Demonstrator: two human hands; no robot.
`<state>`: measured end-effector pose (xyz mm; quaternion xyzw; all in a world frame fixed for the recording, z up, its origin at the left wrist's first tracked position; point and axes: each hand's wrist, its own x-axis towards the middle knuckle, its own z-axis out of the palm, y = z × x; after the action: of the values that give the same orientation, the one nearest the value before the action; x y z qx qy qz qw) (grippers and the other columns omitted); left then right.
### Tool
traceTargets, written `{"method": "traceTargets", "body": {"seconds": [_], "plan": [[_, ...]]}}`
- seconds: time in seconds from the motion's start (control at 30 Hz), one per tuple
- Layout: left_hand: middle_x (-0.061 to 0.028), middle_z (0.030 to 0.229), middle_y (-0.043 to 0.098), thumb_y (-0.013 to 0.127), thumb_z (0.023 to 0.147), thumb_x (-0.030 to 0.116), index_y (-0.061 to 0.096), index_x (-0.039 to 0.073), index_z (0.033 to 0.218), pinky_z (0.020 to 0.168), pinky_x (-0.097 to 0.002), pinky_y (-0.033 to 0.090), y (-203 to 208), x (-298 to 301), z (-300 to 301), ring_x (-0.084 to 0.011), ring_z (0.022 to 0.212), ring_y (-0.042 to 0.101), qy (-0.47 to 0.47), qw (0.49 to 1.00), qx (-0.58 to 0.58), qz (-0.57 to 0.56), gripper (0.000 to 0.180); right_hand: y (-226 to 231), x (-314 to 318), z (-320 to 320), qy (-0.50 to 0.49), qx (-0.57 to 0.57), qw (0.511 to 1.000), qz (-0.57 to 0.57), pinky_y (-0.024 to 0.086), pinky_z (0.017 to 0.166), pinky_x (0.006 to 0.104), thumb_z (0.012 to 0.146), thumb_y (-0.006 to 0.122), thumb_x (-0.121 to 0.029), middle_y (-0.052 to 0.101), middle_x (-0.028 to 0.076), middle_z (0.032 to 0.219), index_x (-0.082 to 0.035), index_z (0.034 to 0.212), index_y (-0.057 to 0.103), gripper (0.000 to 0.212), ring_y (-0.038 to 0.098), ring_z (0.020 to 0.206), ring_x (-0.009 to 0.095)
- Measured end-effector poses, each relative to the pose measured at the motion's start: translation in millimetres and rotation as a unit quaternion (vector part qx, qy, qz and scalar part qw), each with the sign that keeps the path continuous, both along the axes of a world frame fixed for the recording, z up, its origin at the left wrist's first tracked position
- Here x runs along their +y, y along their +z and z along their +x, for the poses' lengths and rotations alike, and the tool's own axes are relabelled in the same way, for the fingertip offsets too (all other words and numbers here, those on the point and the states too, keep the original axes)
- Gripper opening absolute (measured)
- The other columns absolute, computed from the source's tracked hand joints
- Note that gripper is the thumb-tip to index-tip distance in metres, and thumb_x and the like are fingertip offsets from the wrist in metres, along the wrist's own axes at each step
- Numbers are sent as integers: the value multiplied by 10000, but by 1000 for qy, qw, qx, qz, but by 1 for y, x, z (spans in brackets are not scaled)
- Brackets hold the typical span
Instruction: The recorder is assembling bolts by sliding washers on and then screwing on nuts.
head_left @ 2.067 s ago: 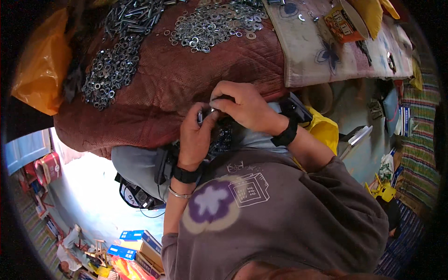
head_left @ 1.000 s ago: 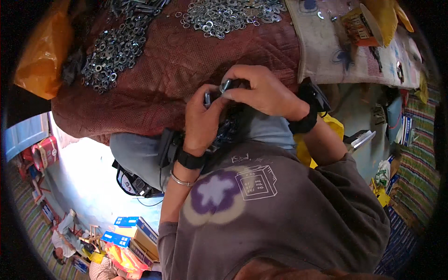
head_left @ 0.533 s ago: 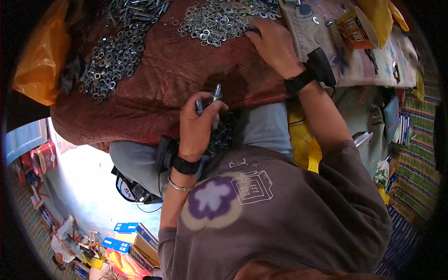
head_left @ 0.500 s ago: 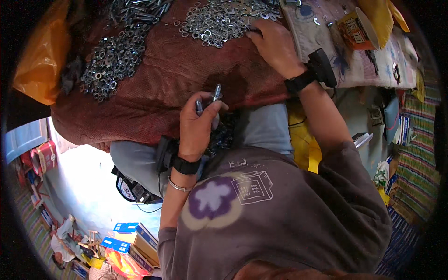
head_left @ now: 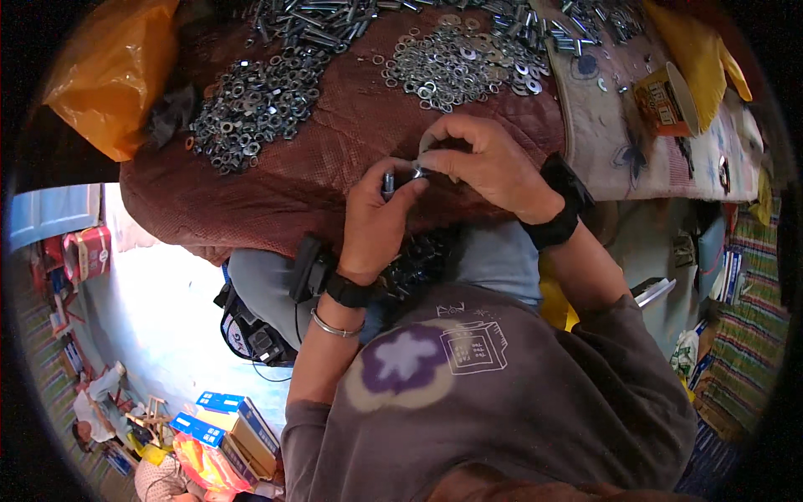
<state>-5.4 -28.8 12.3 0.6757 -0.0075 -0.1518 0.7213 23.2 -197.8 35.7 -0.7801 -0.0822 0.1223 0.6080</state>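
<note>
My left hand (head_left: pixel 375 219) is closed round metal bolts, just off the near edge of the brown quilted cover. One bolt (head_left: pixel 388 185) sticks up between its fingers, and a second bolt (head_left: pixel 418 172) is pinched by the thumb. My right hand (head_left: pixel 495 171) reaches over from the right, thumb and fingertips closed together at the tip of that second bolt. Whatever those fingertips hold is hidden. Beyond the hands lie a heap of flat and spring washers (head_left: pixel 447 71), a heap of nuts (head_left: pixel 259 109) to the left and loose bolts (head_left: pixel 322 23) farther back.
The brown cover (head_left: pixel 351 125) drapes over the work surface above my knees. A patterned cloth (head_left: pixel 598 134) at right bears a paper cup (head_left: pixel 666 100) and more bolts. An orange plastic bag (head_left: pixel 113 79) stands at far left. Dark hardware (head_left: pixel 418 263) lies in my lap.
My right hand has come from the washer heap back toward me and met the bolt in my left hand. The view has shifted, so the heaps appear lower and farther right.
</note>
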Motion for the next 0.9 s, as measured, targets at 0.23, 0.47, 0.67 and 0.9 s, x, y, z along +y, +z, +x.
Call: {"method": "traceTargets", "body": {"seconds": [0.23, 0.47, 0.67, 0.9], "plan": [[34, 708, 528, 593, 808, 37, 582, 11, 906, 567, -194, 372, 7, 15, 17, -27, 659, 437, 6, 997, -69, 43, 102, 17, 8, 23, 103, -67, 992, -40, 414, 596, 224, 830, 589, -114, 554, 6, 775, 5, 902, 579, 140, 506, 675, 60], [-30, 744, 602, 572, 842, 65, 539, 9, 907, 480, -194, 350, 15, 33, 37, -43, 548, 442, 99, 992, 31, -71, 92, 6, 19, 84, 50, -101, 986, -127, 438, 571, 257, 860, 546, -154, 558, 42, 719, 15, 913, 580, 180, 542, 628, 107], [-61, 757, 616, 556, 859, 70, 520, 20, 905, 452, -188, 332, 1, 34, 41, -36, 521, 429, 171, 979, 35, -109, 77, -17, 59, 124, -13, -276, 877, -394, 442, 647, 424, 812, 560, -225, 592, 165, 811, -27, 870, 586, 208, 567, 765, 352], [-51, 750, 618, 561, 859, 84, 517, 11, 902, 454, -187, 334, -2, 34, 44, -36, 522, 431, 178, 972, 43, -150, 95, -34, 76, 145, -36, -283, 845, -453, 437, 666, 452, 796, 583, -282, 570, 163, 799, -28, 800, 566, 254, 549, 791, 375]]}}
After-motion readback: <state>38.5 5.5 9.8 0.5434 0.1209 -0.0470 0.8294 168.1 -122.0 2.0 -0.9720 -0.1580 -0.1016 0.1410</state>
